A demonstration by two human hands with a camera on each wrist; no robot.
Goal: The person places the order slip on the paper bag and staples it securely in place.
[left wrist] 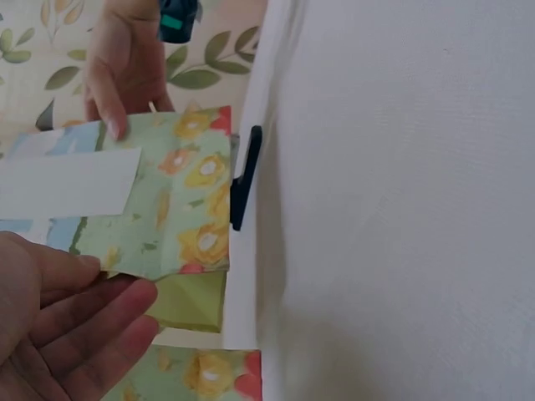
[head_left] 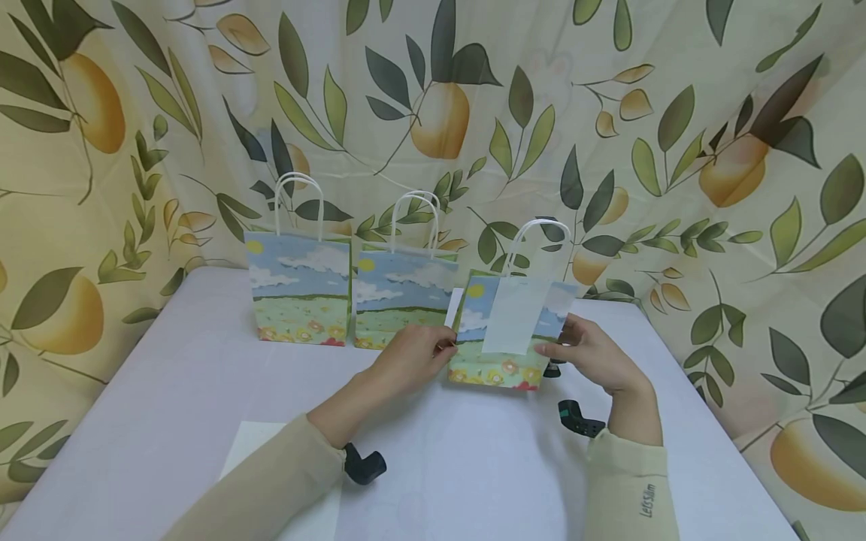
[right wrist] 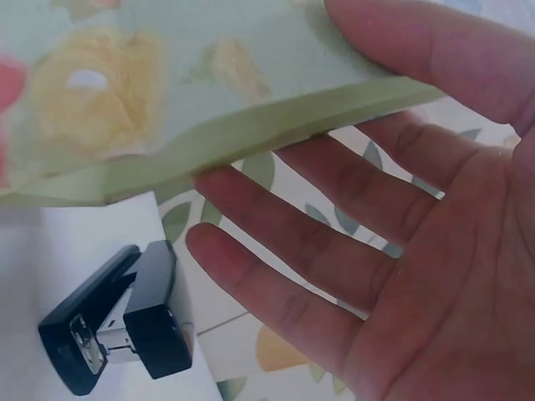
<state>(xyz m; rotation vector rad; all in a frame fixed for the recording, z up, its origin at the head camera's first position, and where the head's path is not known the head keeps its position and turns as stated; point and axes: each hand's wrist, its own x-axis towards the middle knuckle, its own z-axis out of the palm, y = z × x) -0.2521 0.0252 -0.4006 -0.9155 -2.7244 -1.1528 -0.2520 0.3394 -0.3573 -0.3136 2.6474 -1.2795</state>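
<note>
A small paper gift bag (head_left: 497,372) with white handles and a meadow print is held slightly tilted at the right of the table. My left hand (head_left: 419,352) pinches its left side; in the left wrist view the thumb lies on the printed front. My right hand (head_left: 602,357) grips the opposite side, thumb on the front and fingers behind, as the right wrist view shows. A white paper strip (head_left: 517,315) lies down the bag's front, its top near the handles. Behind the bag is a black stapler (right wrist: 155,313), mostly hidden in the head view.
Two matching gift bags, one at the left (head_left: 301,300) and one in the middle (head_left: 406,297), stand upright along the back. A white sheet (head_left: 253,439) lies partly under my left forearm. Behind the white-covered table (head_left: 433,488) hangs a fruit-patterned curtain (head_left: 379,60).
</note>
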